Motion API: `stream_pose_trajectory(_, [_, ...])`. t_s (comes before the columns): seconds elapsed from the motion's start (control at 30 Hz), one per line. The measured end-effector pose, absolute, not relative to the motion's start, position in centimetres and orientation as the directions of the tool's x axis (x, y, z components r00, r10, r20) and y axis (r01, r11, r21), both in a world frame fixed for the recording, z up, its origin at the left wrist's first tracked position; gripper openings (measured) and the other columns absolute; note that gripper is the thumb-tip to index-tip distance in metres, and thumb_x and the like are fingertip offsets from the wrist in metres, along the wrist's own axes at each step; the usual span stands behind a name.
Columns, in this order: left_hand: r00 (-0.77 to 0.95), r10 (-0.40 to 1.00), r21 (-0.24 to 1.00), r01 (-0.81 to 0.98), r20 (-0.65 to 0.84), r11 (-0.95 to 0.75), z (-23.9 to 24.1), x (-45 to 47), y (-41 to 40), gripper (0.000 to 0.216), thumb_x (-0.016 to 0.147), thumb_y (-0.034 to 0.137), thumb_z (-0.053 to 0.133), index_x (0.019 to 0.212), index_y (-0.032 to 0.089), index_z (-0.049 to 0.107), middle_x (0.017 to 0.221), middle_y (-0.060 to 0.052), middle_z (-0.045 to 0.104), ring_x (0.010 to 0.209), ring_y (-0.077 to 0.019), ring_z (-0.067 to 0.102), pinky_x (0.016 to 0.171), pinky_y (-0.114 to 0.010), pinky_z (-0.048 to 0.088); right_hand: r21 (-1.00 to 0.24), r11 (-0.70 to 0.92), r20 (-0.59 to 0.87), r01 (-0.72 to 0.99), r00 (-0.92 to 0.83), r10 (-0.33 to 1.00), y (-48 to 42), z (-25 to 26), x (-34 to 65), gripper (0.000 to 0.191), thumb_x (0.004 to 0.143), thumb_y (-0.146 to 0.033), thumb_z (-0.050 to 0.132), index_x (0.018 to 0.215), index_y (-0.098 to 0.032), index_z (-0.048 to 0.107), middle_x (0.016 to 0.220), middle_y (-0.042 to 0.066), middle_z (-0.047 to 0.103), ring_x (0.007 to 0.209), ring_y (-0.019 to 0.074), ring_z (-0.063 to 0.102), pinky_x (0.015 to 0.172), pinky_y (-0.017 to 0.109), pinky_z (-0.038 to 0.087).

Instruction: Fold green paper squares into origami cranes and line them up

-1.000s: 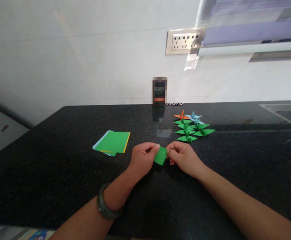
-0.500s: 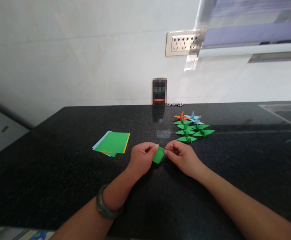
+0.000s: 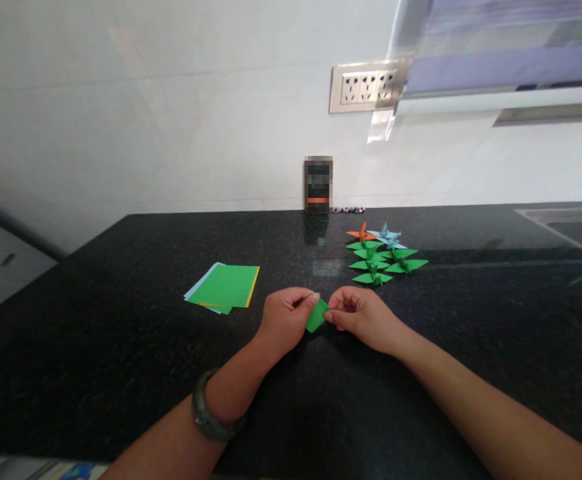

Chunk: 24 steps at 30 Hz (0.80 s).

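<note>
Between my two hands is a small folded piece of green paper (image 3: 317, 316), held just above or against the dark countertop; I cannot tell which. My left hand (image 3: 287, 319) pinches its upper left side between thumb and fingers. At the paper's right corner, the thumb and fingertips of my right hand (image 3: 363, 315) are closed on the edge. Part of the paper is hidden behind the left fingers. Just beyond my right hand stand several folded paper cranes: green ones (image 3: 372, 261), an orange one (image 3: 363, 233) and light blue ones (image 3: 385, 233).
A stack of square paper sheets (image 3: 225, 285), green on top with yellow and light blue edges showing, lies left of my hands on the black countertop (image 3: 121, 347). A blurred-out phone-like object (image 3: 319, 185) leans on the wall beside a beaded string (image 3: 349, 210). Sockets (image 3: 367, 87) are above.
My right fingertips have shifted slightly down along the green paper's right edge, and the paper is turned a little. My left hand keeps its pinch.
</note>
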<state>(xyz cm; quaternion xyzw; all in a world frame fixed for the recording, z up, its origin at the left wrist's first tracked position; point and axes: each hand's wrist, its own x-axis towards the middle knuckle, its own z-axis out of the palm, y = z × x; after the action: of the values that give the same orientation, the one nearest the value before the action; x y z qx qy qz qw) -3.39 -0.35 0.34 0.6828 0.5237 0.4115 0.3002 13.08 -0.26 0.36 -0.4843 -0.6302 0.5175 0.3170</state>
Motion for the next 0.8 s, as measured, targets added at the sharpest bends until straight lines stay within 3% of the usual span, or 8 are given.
stream_pose_trajectory(0.27, [0.13, 0.963, 0.837, 0.475, 0.238, -0.271, 0.29, -3.45, -0.33, 0.025, 0.079, 0.031, 0.053, 0.068, 0.015, 0.069, 0.062, -0.001, 0.065, 0.058, -0.0121, 0.056, 0.055, -0.022, 0.041, -0.942, 0.038, -0.089, 0.334, -0.355, 0.931, -0.3, 0.67, 13.17, 0.011, 0.072, -0.025, 0.057, 0.074, -0.015, 0.061, 0.058, -0.003, 0.054, 0.049, 0.0075, 0.045, 0.048, 0.02, 0.036])
stream_pose_trajectory(0.5, [0.2, 0.951, 0.827, 0.471, 0.237, -0.306, 0.11, -3.33, -0.57, 0.024, 0.079, 0.029, 0.052, 0.069, 0.016, 0.07, 0.062, -0.001, 0.065, 0.059, -0.0123, 0.057, 0.055, -0.021, 0.041, -0.899, 0.139, -0.049, 0.416, -0.411, 0.91, -0.37, 0.45, 13.48, 0.019, 0.076, -0.033, 0.057, 0.066, -0.016, 0.056, 0.054, -0.003, 0.053, 0.048, 0.0082, 0.047, 0.045, 0.019, 0.037])
stream_pose_trajectory(0.67, [0.189, 0.95, 0.816, 0.487, 0.25, -0.312, 0.16, -3.49, -0.41, 0.026, 0.08, 0.03, 0.052, 0.068, 0.016, 0.069, 0.06, 0.0, 0.064, 0.057, -0.0119, 0.055, 0.054, -0.021, 0.04, -0.913, 0.139, -0.05, 0.383, -0.444, 0.895, -0.48, 0.56, 13.37, 0.016, 0.077, -0.028, 0.055, 0.071, -0.016, 0.063, 0.059, -0.001, 0.057, 0.051, 0.0084, 0.05, 0.048, 0.02, 0.04])
stream_pose_trajectory(0.8, [0.205, 0.951, 0.82, 0.485, 0.23, -0.303, 0.19, -3.41, -0.35, 0.025, 0.079, 0.029, 0.052, 0.068, 0.015, 0.069, 0.06, -0.001, 0.064, 0.057, -0.012, 0.055, 0.053, -0.021, 0.04, -0.901, 0.147, -0.058, 0.409, -0.449, 0.892, -0.61, 0.92, 13.35, 0.021, 0.077, -0.031, 0.057, 0.063, -0.016, 0.058, 0.054, -0.002, 0.055, 0.049, 0.0084, 0.048, 0.046, 0.02, 0.037])
